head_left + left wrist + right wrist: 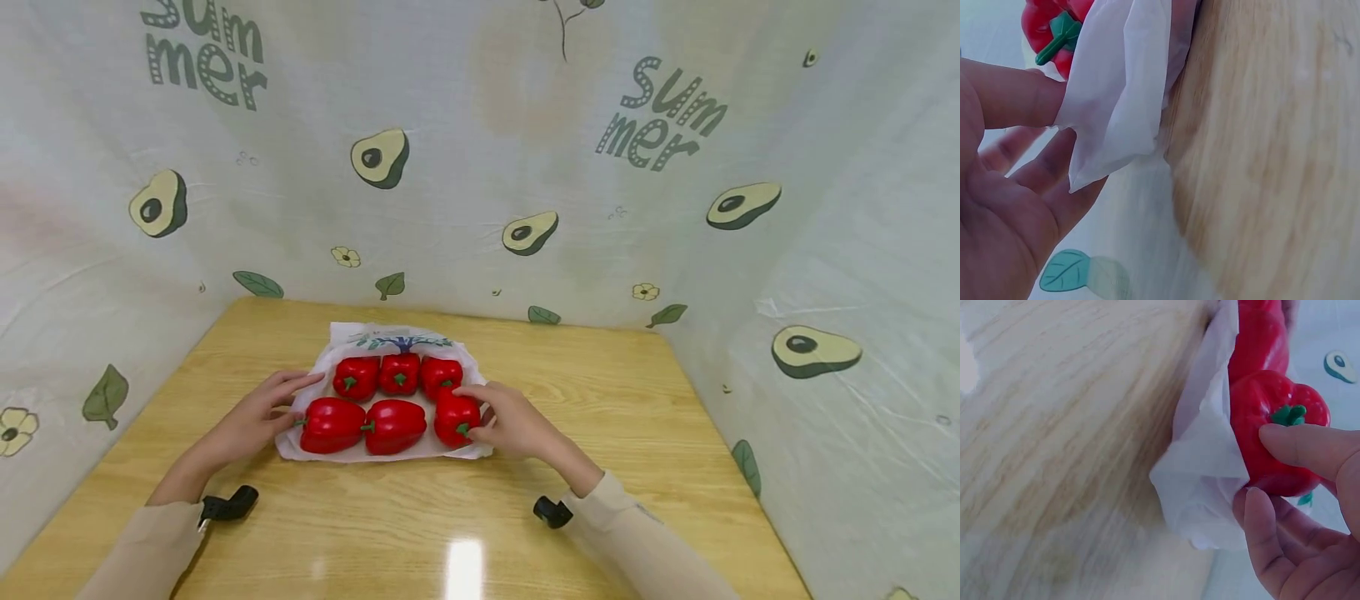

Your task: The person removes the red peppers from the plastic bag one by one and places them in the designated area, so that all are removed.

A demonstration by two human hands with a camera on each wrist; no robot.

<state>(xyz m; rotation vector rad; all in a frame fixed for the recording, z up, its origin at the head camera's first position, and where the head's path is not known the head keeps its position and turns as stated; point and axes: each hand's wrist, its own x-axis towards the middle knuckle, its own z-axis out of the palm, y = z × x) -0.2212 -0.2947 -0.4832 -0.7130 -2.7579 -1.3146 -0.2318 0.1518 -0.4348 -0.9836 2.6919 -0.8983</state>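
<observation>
Several red bell peppers with green stems lie in two rows on a white, thin bag [345, 335] with a blue-green tree print. My right hand [513, 421] grips the bell pepper [454, 417] at the front right. In the right wrist view, its thumb presses the pepper's side beside the stem, with fingers underneath by the bag's edge. At the left end, my left hand [258, 421] pinches the bag's raised edge [1119, 94] between thumb and fingers. Just inside that edge is the front-left pepper [333, 425], its stem turned toward this hand.
A wooden table [375, 533] bears the bag. Behind and along both sides hangs a pale curtain [450, 192] printed with avocados, leaves and lettering. A black wrist camera [230, 503] sits at the left cuff, another black wrist camera [553, 512] at the right.
</observation>
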